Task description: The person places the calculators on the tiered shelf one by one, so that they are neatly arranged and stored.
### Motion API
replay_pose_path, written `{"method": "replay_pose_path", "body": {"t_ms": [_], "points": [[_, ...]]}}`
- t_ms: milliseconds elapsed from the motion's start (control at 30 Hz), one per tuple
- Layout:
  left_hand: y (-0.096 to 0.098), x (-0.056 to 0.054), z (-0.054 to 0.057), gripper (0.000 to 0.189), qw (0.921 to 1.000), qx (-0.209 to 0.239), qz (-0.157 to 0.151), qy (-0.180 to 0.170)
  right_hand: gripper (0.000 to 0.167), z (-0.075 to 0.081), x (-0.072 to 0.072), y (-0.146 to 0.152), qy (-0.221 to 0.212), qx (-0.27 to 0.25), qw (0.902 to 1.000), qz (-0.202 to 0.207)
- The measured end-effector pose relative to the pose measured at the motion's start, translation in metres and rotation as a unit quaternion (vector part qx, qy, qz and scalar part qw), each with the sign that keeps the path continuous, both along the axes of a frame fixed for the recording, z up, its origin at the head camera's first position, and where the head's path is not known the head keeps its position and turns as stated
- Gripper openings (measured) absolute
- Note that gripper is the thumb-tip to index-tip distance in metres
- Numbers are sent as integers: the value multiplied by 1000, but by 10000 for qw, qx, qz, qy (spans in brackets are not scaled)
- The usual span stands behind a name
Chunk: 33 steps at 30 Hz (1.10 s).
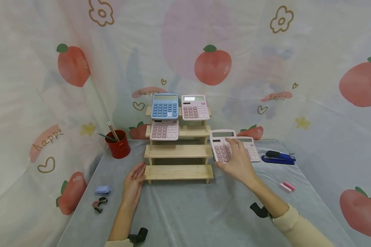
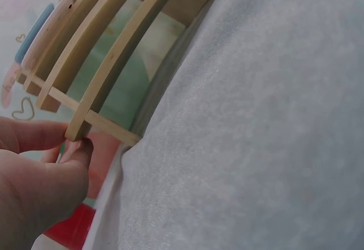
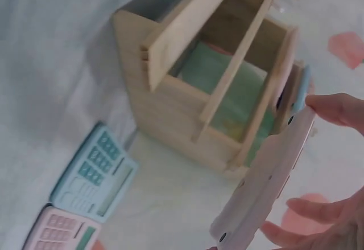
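Note:
A stepped wooden stand (image 1: 179, 172) stands mid-table. My left hand (image 1: 133, 185) pinches the left end of its lowest step between thumb and fingers, as the left wrist view shows. On the top step sit a blue calculator (image 1: 164, 106) and a pink calculator (image 1: 194, 107); another pink calculator (image 1: 164, 130) leans on the step below, at the left. My right hand (image 1: 239, 163) grips a pink calculator (image 3: 264, 181) by its edges, right of the stand. Beyond it a pink calculator (image 1: 248, 149) and a blue calculator (image 3: 94, 170) lie side by side on the table.
A red pencil cup (image 1: 119, 145) stands at the back left. Nearer on that side are a small blue stapler (image 1: 103, 190) and a dark-and-pink clip-like item (image 1: 99, 204). To the right lie a blue stapler (image 1: 279, 157) and pink-and-white erasers (image 1: 287, 187).

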<state>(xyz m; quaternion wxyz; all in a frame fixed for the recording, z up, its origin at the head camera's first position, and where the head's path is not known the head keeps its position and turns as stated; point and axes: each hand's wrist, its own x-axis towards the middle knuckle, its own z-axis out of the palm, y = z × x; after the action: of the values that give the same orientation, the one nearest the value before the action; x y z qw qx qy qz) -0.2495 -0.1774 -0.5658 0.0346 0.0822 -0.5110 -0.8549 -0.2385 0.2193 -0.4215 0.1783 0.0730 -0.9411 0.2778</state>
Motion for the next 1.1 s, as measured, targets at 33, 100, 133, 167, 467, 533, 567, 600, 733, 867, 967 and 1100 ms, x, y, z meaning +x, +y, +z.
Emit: {"method": "replay_pose_path", "body": {"t_ms": [33, 100, 133, 167, 467, 533, 567, 600, 733, 867, 967, 1100], "points": [[0, 0, 0, 62, 10000, 0, 0, -10, 98, 5, 0, -4, 16, 16, 10000, 11], [-1, 0, 0, 62, 10000, -30, -13, -20, 98, 12, -2, -11, 21, 63, 10000, 30], [-1, -1, 0, 62, 10000, -38, -10, -17, 98, 15, -2, -15, 2, 74, 10000, 40], [-1, -1, 0, 62, 10000, -17, 12, -18, 98, 18, -3, -18, -23, 81, 9999, 63], [0, -1, -2, 61, 9999, 96, 3, 35, 100, 24, -25, -44, -330, 24, 9994, 101], [0, 0, -1, 62, 10000, 85, -4, 50, 100, 22, -30, -49, -375, -11, 9992, 132], [0, 0, -1, 62, 9999, 81, 7, 60, 100, 21, -32, -53, -385, -27, 9991, 152], [0, 0, -1, 62, 9999, 87, 26, 69, 100, 20, -34, -56, -382, -54, 9991, 182], [0, 0, 0, 62, 10000, -7, 14, 63, 98, 17, -40, -69, -287, -110, 9993, 192], [-1, 1, 1, 62, 10000, 18, 12, 57, 93, 11, -46, -83, -69, -74, 9997, 213], [-1, 0, 0, 62, 9999, 89, 20, 78, 89, 4, -53, -90, 191, -56, 9996, 210], [-1, 0, -2, 61, 9999, 93, 1, 64, 84, -6, -64, -98, 538, -6, 9984, 186]]}}
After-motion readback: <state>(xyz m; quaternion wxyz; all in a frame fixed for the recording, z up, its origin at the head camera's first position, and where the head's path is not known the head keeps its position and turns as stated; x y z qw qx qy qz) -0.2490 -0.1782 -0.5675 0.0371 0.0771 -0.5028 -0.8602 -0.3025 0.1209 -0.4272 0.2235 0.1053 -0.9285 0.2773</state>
